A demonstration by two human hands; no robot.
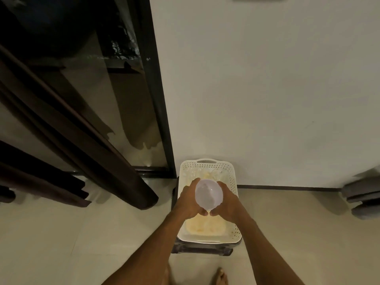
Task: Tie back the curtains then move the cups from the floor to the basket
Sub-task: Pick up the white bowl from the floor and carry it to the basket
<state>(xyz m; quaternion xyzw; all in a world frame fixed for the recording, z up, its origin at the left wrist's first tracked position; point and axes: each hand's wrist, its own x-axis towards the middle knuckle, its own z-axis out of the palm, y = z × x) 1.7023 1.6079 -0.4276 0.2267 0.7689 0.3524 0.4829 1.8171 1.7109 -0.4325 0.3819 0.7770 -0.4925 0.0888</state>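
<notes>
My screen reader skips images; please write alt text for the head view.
The left hand and the right hand hold a translucent cup over a white perforated basket by a white wall. Dark brown curtains hang at left, before a black-framed glass door.

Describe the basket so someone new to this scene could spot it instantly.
Start at the white wall beside the dark-framed glass door. At its foot, directly below the translucent cup held by the left hand and right hand, sits the basket. It alone is white, rectangular and perforated, with slot handles.

Bare forearms (pixel 148 243), bare left hand (pixel 188 199) and right hand (pixel 227 200), bare feet (pixel 221 276)
</notes>
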